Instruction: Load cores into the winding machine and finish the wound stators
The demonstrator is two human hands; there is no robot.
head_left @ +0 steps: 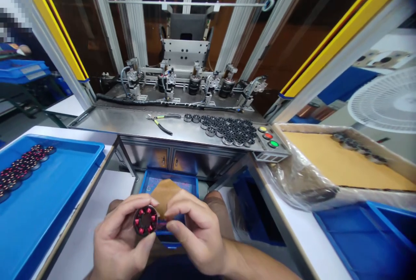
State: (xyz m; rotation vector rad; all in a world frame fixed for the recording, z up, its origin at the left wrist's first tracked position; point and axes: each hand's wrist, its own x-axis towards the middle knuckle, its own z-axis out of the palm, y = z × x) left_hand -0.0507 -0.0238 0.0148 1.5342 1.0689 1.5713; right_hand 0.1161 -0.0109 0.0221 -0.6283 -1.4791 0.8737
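My left hand (118, 236) holds a round black part (145, 220) with red windings around its middle, its face turned toward the camera. Just to the right of the part is my right hand (198, 232), its thumb and forefinger pinched close to the part's edge. Anything between those fingertips is too small to make out. Both hands are above my lap, in front of a blue bin (147, 180) with brown paper (165, 189) in it.
Pliers (162, 127) and many black rings (227, 130) lie on the metal ledge, near coloured buttons (268, 135). A blue tray (68, 176) with wound parts stands left. An open carton (325, 158) and blue bins (351, 236) are right. Machine fixtures (195, 84) stand behind.
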